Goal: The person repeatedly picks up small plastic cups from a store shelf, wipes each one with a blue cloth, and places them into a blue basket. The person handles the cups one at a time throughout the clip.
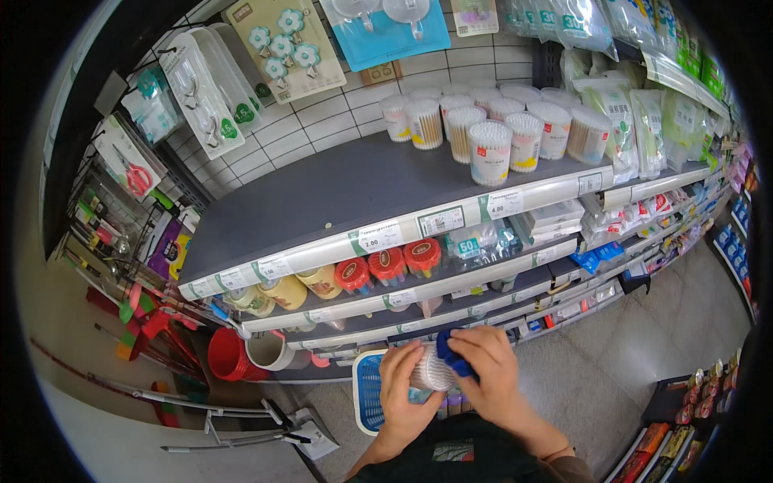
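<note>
My left hand [401,389] grips a round tub of cotton swabs [432,371], its white tips facing up towards me. A crumpled dark blue cloth [453,356] is pinched in my right hand [492,377] and pressed against the tub's right side. Both hands are close together in front of my body, below the shelf's front edge. Under them, partly hidden, is a blue and white plastic basket [365,392] with some packages in it. Ahead, several similar swab tubs [490,154] stand clustered at the right of the dark top shelf [326,187].
Price tags line the shelf's front rail [380,236]. Lower down are red-lidded containers [386,265] and yellow mugs [284,293]. Hooks on cards [284,51] hang behind the shelf. Red buckets [226,356] and a long-handled tool [211,416] stand at left; bagged goods [607,118] sit at right.
</note>
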`<state>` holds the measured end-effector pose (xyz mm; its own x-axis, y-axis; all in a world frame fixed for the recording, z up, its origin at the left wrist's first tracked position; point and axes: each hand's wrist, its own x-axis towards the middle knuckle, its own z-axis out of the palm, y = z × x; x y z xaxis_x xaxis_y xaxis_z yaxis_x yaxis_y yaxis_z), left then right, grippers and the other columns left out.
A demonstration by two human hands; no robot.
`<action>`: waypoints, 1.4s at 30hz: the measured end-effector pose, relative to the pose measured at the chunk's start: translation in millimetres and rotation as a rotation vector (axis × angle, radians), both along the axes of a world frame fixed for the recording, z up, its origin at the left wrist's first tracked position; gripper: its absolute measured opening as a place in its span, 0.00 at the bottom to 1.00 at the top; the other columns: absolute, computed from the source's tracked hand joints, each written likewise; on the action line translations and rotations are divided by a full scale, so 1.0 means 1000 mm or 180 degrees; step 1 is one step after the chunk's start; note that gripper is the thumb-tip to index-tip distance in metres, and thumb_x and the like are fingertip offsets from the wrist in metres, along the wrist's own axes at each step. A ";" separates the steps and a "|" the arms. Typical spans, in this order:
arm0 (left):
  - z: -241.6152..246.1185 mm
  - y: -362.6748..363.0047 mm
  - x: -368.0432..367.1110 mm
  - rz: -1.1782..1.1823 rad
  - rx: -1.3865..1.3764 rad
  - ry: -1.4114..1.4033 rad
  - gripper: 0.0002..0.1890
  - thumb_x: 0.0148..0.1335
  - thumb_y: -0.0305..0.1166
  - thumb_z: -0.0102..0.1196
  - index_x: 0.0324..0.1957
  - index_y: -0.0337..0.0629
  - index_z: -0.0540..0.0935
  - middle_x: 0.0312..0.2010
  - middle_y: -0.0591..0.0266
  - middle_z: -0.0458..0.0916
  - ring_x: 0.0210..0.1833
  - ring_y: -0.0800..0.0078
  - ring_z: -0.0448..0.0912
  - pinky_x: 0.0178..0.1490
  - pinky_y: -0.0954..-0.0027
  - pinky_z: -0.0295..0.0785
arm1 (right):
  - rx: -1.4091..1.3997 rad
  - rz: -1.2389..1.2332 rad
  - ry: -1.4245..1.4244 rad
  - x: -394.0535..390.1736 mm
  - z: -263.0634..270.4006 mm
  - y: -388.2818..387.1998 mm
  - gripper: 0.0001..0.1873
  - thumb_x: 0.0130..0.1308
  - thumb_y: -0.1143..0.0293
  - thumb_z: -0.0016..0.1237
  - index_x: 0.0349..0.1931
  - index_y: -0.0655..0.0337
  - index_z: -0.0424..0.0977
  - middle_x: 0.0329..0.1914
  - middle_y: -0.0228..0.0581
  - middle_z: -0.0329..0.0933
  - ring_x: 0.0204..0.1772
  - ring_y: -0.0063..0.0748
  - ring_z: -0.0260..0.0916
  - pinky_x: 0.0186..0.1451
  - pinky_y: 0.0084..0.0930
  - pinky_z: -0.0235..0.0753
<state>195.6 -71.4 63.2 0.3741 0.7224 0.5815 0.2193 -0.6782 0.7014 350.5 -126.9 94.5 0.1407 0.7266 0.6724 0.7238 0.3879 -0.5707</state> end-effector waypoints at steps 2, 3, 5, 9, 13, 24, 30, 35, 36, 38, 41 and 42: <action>0.002 -0.002 -0.002 -0.0024 -0.0094 0.0020 0.39 0.33 0.18 0.69 0.57 0.35 0.75 0.58 0.50 0.75 0.61 0.50 0.72 0.69 0.50 0.61 | -0.0073 -0.0062 -0.0010 0.000 0.001 -0.004 0.29 0.38 0.80 0.56 0.49 0.68 0.74 0.53 0.48 0.75 0.51 0.53 0.72 0.54 0.42 0.73; 0.001 -0.002 -0.001 -0.0015 -0.0157 0.0041 0.39 0.34 0.18 0.69 0.57 0.34 0.75 0.58 0.50 0.75 0.61 0.50 0.72 0.69 0.50 0.61 | 0.0029 0.0041 -0.0100 -0.004 0.003 -0.009 0.29 0.38 0.80 0.56 0.49 0.68 0.75 0.53 0.47 0.75 0.50 0.52 0.72 0.53 0.41 0.73; 0.001 -0.001 0.000 -0.0016 -0.0155 0.0056 0.39 0.34 0.18 0.69 0.57 0.34 0.75 0.58 0.49 0.75 0.61 0.49 0.72 0.69 0.50 0.61 | 0.0229 0.0246 -0.0281 -0.016 0.003 -0.016 0.29 0.38 0.79 0.56 0.49 0.68 0.75 0.52 0.47 0.75 0.50 0.51 0.73 0.53 0.41 0.73; 0.004 0.003 -0.004 -0.0148 -0.0048 0.0072 0.38 0.36 0.18 0.69 0.58 0.34 0.75 0.58 0.48 0.75 0.61 0.50 0.72 0.66 0.56 0.65 | 0.0246 0.0175 -0.0208 -0.009 0.002 -0.009 0.28 0.38 0.78 0.55 0.48 0.69 0.75 0.52 0.48 0.75 0.50 0.51 0.73 0.52 0.41 0.73; 0.014 -0.004 -0.007 -0.0280 -0.0706 -0.0179 0.41 0.38 0.17 0.70 0.62 0.33 0.72 0.59 0.49 0.72 0.62 0.58 0.72 0.63 0.63 0.70 | -0.0165 -0.0103 0.0320 0.003 -0.003 -0.004 0.31 0.37 0.82 0.55 0.50 0.65 0.74 0.51 0.48 0.75 0.51 0.53 0.73 0.54 0.43 0.73; -0.008 -0.009 -0.012 -0.1324 -0.3459 -0.2213 0.37 0.58 0.39 0.65 0.65 0.36 0.65 0.60 0.50 0.73 0.62 0.59 0.73 0.66 0.59 0.68 | 0.0106 -0.0379 0.0730 -0.005 -0.010 -0.021 0.20 0.46 0.81 0.61 0.44 0.65 0.77 0.48 0.47 0.77 0.50 0.50 0.73 0.53 0.39 0.73; -0.028 -0.010 -0.012 -0.1548 -0.3821 -0.2134 0.36 0.67 0.48 0.56 0.68 0.37 0.61 0.59 0.56 0.74 0.59 0.65 0.76 0.62 0.61 0.72 | 0.0116 -0.0164 0.0637 -0.013 -0.011 -0.023 0.20 0.50 0.79 0.61 0.46 0.65 0.77 0.50 0.47 0.76 0.50 0.50 0.73 0.52 0.38 0.74; -0.049 -0.004 -0.017 -0.1521 -0.4162 -0.1987 0.34 0.68 0.56 0.50 0.63 0.37 0.69 0.56 0.54 0.78 0.55 0.61 0.80 0.60 0.55 0.75 | -0.0326 -0.0230 0.1290 -0.002 -0.023 -0.016 0.15 0.55 0.79 0.58 0.45 0.67 0.77 0.46 0.48 0.78 0.48 0.47 0.76 0.52 0.34 0.75; -0.054 -0.001 -0.015 -0.1597 -0.4294 -0.2066 0.32 0.68 0.53 0.52 0.63 0.37 0.70 0.55 0.54 0.79 0.55 0.63 0.79 0.59 0.55 0.75 | -0.0419 -0.0255 0.1462 0.000 -0.025 -0.017 0.14 0.57 0.79 0.57 0.44 0.67 0.77 0.46 0.48 0.78 0.48 0.46 0.76 0.52 0.33 0.75; -0.061 0.004 -0.006 -0.1422 -0.4130 -0.1937 0.31 0.69 0.50 0.52 0.63 0.37 0.69 0.55 0.54 0.79 0.55 0.63 0.79 0.59 0.56 0.75 | -0.0587 -0.0351 0.1697 0.004 -0.033 -0.019 0.11 0.58 0.78 0.56 0.42 0.69 0.77 0.45 0.48 0.79 0.47 0.43 0.77 0.51 0.30 0.74; -0.080 0.013 0.006 -0.1043 -0.3942 -0.1608 0.28 0.68 0.35 0.56 0.66 0.37 0.65 0.56 0.56 0.76 0.57 0.68 0.77 0.60 0.64 0.72 | -0.0770 -0.0572 0.2025 0.013 -0.057 -0.026 0.10 0.60 0.77 0.54 0.41 0.70 0.77 0.42 0.40 0.78 0.44 0.28 0.73 0.49 0.23 0.70; -0.097 0.017 0.008 -0.0804 -0.3935 -0.1329 0.30 0.66 0.36 0.59 0.66 0.36 0.64 0.56 0.56 0.76 0.56 0.69 0.76 0.60 0.66 0.71 | -0.0856 -0.0692 0.2045 0.018 -0.068 -0.031 0.10 0.60 0.77 0.56 0.42 0.70 0.77 0.41 0.44 0.78 0.42 0.33 0.75 0.47 0.26 0.73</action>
